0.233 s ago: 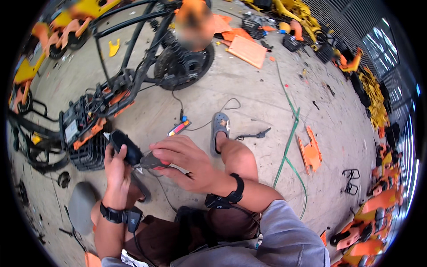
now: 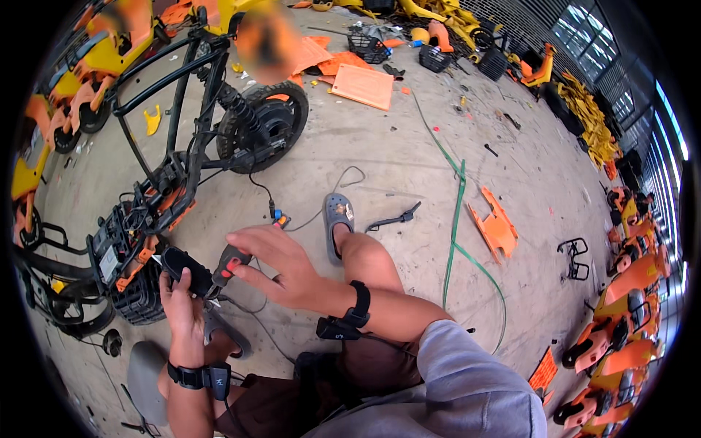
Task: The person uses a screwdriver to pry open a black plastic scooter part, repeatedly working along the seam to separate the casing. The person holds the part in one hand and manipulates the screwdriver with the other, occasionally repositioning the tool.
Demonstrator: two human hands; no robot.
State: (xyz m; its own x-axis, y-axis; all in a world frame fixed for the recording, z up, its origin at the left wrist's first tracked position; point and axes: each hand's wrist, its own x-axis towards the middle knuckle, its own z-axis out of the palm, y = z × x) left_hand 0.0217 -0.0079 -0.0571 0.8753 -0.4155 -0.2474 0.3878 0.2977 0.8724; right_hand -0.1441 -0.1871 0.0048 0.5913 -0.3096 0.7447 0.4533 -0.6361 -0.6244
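My left hand is closed round a rounded black part with a smooth, dark face, its thumb lying over the near edge. In my right hand is a grey hand tool with a red button, pinched between thumb and fingers. The tool slants down, and its narrow tip is close to the right end of the black part; whether they touch I cannot tell. A grey cable runs across the floor below the tool.
A stripped black scooter frame with a rear wheel stands at left, a black crate beside it. An orange panel, green strap and black lever-like part lie on the floor. Orange scooters line the right.
The scene has shifted left in view. My right hand has turned the tool from nearly level to a steeper slant, tip down. Both hands keep their hold.
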